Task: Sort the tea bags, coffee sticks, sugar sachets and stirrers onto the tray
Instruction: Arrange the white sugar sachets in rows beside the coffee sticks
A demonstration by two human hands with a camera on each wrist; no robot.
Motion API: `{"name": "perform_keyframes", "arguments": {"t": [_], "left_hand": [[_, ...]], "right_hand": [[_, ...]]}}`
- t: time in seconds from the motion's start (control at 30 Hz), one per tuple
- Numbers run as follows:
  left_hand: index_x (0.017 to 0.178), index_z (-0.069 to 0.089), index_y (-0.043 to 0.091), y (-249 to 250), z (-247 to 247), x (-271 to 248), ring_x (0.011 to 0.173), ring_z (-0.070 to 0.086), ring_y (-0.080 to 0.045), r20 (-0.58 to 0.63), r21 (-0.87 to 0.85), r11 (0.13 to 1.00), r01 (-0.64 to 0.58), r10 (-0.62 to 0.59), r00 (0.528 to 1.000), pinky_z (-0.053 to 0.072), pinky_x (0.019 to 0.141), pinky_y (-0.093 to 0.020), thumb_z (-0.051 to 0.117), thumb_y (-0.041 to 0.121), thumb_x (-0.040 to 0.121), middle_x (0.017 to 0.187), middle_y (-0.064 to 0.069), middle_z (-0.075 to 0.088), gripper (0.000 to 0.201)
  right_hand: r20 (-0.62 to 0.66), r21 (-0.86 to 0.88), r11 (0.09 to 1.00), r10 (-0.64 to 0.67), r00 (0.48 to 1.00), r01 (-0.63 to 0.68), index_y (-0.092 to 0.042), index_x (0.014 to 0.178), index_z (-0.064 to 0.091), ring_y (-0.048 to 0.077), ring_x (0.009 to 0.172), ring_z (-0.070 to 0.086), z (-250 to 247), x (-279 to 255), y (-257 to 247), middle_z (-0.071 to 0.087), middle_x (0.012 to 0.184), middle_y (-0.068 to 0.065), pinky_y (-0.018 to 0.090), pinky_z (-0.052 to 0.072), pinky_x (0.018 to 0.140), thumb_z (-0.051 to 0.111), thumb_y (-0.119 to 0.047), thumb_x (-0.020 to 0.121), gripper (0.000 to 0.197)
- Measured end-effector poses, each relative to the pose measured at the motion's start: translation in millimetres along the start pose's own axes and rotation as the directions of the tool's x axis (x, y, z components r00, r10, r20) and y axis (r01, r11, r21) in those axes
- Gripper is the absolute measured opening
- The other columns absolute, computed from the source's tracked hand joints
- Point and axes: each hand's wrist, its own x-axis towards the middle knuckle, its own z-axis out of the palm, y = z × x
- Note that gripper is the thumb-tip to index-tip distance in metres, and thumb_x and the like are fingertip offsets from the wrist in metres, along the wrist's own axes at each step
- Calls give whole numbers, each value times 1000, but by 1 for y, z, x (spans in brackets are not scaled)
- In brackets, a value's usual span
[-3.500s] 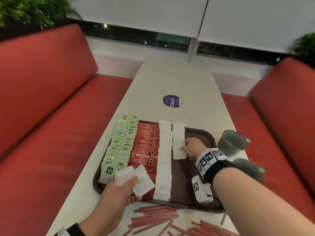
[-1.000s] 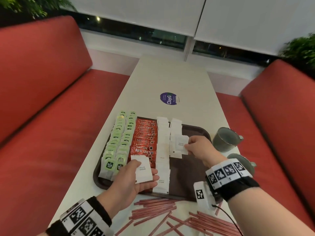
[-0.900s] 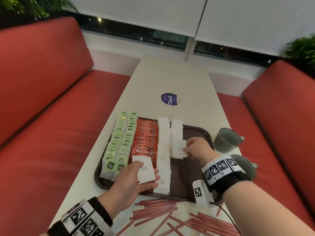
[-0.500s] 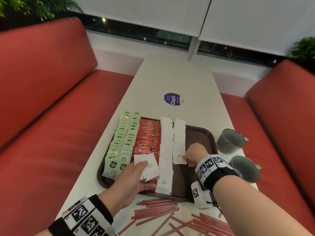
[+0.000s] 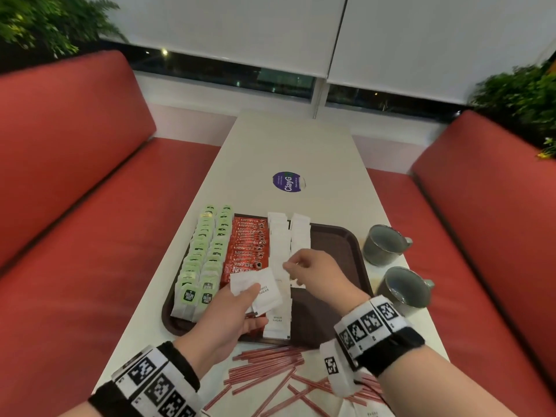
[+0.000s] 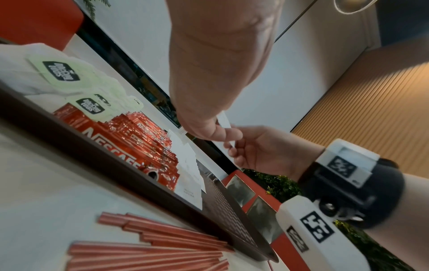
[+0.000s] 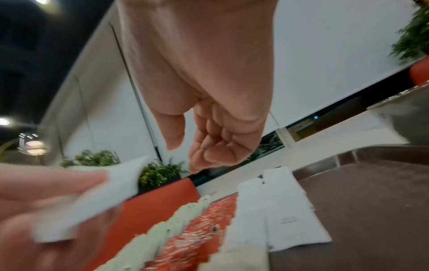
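My left hand (image 5: 251, 296) pinches a small stack of white sugar sachets (image 5: 266, 291) over the near part of the brown tray (image 5: 334, 260). My right hand (image 5: 290, 266) hovers just right of that stack, thumb and fingers loosely curled and apart; the right wrist view shows nothing between them (image 7: 185, 152). On the tray lie two rows of green tea bags (image 5: 204, 260), a row of red coffee sticks (image 5: 246, 248) and two rows of sugar sachets (image 5: 281, 236). Red stirrers (image 5: 264, 371) lie loose on the table in front of the tray.
Two grey cups (image 5: 385, 248) (image 5: 403, 291) stand on the table right of the tray. A purple round sticker (image 5: 287, 182) is farther up the white table. Red bench seats (image 5: 90, 236) flank both sides. The right part of the tray is bare.
My right hand let go of the sachet it laid in the second sugar row and lifted back toward the stack in my left hand. The left hand kept its hold.
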Motion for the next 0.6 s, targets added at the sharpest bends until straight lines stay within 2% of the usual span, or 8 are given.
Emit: {"name": "perform_keyframes", "arguments": {"t": [0.07, 0.13, 0.2, 0.33, 0.37, 0.43, 0.5, 0.6], "left_hand": [[108, 62, 22, -2, 3, -1, 99, 65, -25, 5, -2, 1000, -22, 22, 1000, 55, 63, -31, 52, 14, 97, 108, -6, 70, 17], [106, 64, 23, -4, 7, -2, 97, 67, -24, 8, -1, 999, -39, 39, 999, 56, 64, -31, 53, 14, 97, 105, -4, 72, 17], [107, 64, 21, -5, 11, -3, 95, 68, -24, 10, 0, 999, -48, 48, 999, 56, 65, -31, 54, 13, 96, 103, -2, 73, 18], [110, 63, 18, -6, 14, -4, 94, 68, -26, 35, -27, 999, -34, 35, 999, 58, 73, -36, 51, 15, 97, 102, -6, 72, 17], [111, 61, 14, -5, 13, -3, 92, 68, -29, 32, -44, 999, -24, 25, 999, 57, 75, -38, 48, 16, 99, 101, -12, 71, 18], [115, 54, 9, -4, 9, -3, 91, 67, -35, 8, -73, 997, -9, 10, 1000, 57, 76, -40, 40, 16, 101, 100, -24, 67, 21], [118, 47, 12, -3, 3, -1, 94, 67, -37, -20, -72, 997, -20, 19, 1000, 56, 75, -41, 34, 16, 102, 102, -28, 66, 20], [118, 47, 17, -3, -2, -1, 93, 67, -35, -40, -29, 999, -42, 41, 998, 57, 73, -40, 31, 15, 103, 100, -24, 68, 22]], "right_hand": [[82, 71, 997, -36, 996, 30, -23, 78, 64, 3, 62, 59, 7, -21, -8, 66, 73, -8, 14, 43, 58, 59, -32, 92, 18], [70, 133, 991, -26, 997, 17, -23, 72, 62, 1, 57, 53, 14, -33, -6, 60, 66, -9, 10, 41, 56, 64, -29, 90, 18], [47, 158, 987, -2, 999, -5, -22, 73, 60, 1, 58, 51, 18, -38, 0, 58, 68, -7, 7, 38, 53, 70, -23, 85, 16], [44, 291, 955, 50, 998, -60, -17, 68, 59, -4, 45, 49, 10, -43, 5, 57, 59, -7, 9, 39, 47, 68, -10, 86, 21], [9, 320, 944, 75, 997, -74, -15, 68, 59, -3, 44, 49, 6, -41, 5, 57, 58, -7, 11, 38, 46, 66, -9, 87, 22], [-115, 272, 957, 134, 984, -99, -14, 71, 60, 4, 48, 47, -3, -29, 14, 57, 63, -3, 18, 38, 49, 64, -13, 89, 18], [-195, 236, 958, 213, 958, -165, -15, 72, 58, 8, 51, 45, -10, -12, 27, 56, 64, -2, 22, 36, 51, 63, -17, 90, 19], [-144, 200, 933, 330, 933, -299, -15, 67, 53, 13, 53, 45, -14, 10, 42, 54, 64, 1, 23, 38, 48, 62, -16, 91, 25]]}}
